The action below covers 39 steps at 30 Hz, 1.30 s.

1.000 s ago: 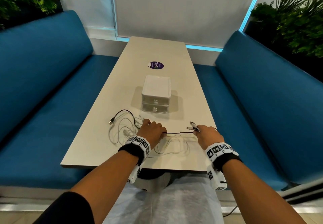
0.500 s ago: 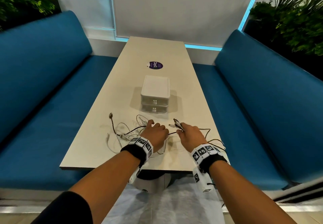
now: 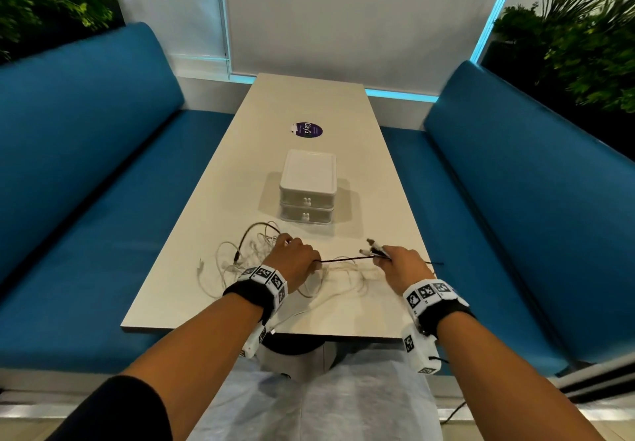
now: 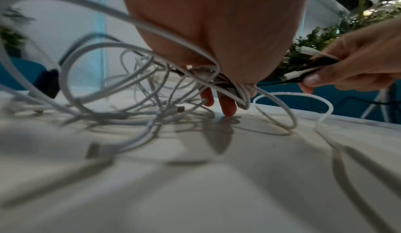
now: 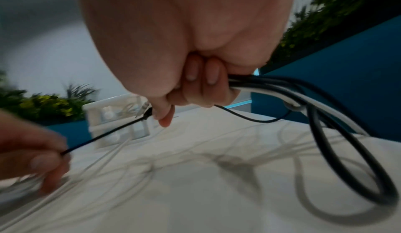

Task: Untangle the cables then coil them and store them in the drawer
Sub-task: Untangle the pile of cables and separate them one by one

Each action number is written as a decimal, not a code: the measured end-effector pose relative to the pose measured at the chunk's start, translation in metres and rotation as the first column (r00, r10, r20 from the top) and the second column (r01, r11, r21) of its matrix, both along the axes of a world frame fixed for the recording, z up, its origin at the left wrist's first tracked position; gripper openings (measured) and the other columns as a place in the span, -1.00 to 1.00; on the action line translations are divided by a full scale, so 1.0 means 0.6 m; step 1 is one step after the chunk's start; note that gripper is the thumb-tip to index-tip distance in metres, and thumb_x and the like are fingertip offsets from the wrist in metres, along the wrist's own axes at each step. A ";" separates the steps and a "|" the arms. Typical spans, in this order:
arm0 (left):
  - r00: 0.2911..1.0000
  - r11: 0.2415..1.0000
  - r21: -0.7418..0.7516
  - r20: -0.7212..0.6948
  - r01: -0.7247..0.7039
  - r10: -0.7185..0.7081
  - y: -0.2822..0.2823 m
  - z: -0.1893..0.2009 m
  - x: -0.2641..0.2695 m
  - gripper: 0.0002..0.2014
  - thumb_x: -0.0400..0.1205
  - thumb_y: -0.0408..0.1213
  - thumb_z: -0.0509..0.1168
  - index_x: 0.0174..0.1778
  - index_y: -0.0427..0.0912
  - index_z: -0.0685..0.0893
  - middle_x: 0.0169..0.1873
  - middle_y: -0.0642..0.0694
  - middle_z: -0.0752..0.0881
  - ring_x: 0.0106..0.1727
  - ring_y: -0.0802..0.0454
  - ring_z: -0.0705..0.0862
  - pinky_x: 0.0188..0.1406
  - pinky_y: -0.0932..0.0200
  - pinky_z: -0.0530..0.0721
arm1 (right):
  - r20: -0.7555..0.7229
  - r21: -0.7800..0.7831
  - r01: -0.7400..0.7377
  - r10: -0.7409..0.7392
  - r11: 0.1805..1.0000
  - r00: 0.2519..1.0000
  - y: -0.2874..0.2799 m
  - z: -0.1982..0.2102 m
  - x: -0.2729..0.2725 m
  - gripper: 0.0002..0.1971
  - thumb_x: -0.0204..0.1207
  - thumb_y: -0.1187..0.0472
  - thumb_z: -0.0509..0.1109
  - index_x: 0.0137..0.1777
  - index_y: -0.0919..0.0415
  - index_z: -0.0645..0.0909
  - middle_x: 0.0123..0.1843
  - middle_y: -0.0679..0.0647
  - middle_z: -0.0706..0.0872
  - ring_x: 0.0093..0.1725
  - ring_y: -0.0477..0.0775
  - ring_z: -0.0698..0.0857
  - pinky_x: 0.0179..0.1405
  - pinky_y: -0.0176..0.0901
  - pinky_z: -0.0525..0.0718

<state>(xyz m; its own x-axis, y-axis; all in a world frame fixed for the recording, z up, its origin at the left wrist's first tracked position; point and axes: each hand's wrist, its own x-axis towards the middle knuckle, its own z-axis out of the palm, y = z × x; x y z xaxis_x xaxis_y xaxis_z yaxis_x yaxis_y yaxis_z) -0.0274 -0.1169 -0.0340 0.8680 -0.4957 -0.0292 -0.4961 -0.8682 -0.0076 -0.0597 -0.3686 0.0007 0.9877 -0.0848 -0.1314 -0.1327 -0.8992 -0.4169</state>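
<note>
A tangle of white cables (image 3: pixel 237 262) lies on the near end of the table (image 3: pixel 213 200), with more white loops (image 3: pixel 343 277) between my hands. My left hand (image 3: pixel 297 260) grips a bunch of white strands (image 4: pixel 234 91) and pinches a thin black cable (image 3: pixel 347 259). That black cable runs taut across to my right hand (image 3: pixel 395 262), which grips black and white cables (image 5: pixel 271 85) with their plug ends (image 3: pixel 372 248) sticking out. A small white two-drawer box (image 3: pixel 307 179) stands just beyond, both drawers closed.
A round purple sticker (image 3: pixel 309 130) sits farther up the table. Blue benches (image 3: pixel 103 200) run along both sides, with plants (image 3: pixel 584 38) behind them. A black loop (image 5: pixel 347 168) hangs from my right hand over the table's right edge.
My right hand moved right, away from the left, and the black cable between them is stretched taut again. The white tangle spread out on the table.
</note>
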 end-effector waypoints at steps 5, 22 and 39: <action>1.000 0.999 0.035 -0.016 0.005 -0.004 0.013 -0.001 -0.002 -0.74 0.77 -0.18 0.05 0.16 0.05 0.66 0.07 0.03 0.74 0.24 -0.09 0.57 0.46 -0.13 0.20 | -0.087 -0.052 0.078 -0.082 0.996 0.993 -0.043 0.011 -0.005 -0.81 0.66 0.04 0.29 -0.04 0.13 0.63 -0.28 0.09 0.62 -0.30 0.12 0.62 -0.30 -0.05 0.63; 0.998 0.998 -0.049 0.028 0.050 -0.049 -0.047 0.003 -0.010 -0.74 0.81 -0.14 0.01 0.12 -0.10 0.59 0.07 -0.09 0.72 0.16 -0.19 0.59 0.33 -0.13 0.29 | 0.052 0.188 -0.134 0.127 0.973 0.991 0.096 -0.017 -0.012 -0.74 0.68 0.04 0.25 0.15 0.16 0.68 0.02 0.18 0.78 0.03 0.23 0.70 -0.13 -0.16 0.48; 0.998 0.997 -0.055 0.028 0.062 -0.061 -0.016 -0.014 0.012 -0.72 0.79 -0.14 0.04 0.15 -0.06 0.66 0.06 -0.07 0.73 0.16 -0.17 0.57 0.28 -0.03 0.37 | 0.073 -0.044 0.124 -0.120 0.991 0.990 0.026 -0.021 0.002 -0.68 0.74 -0.01 0.07 0.22 0.18 0.52 0.00 0.28 0.68 -0.04 0.36 0.67 -0.05 0.13 0.69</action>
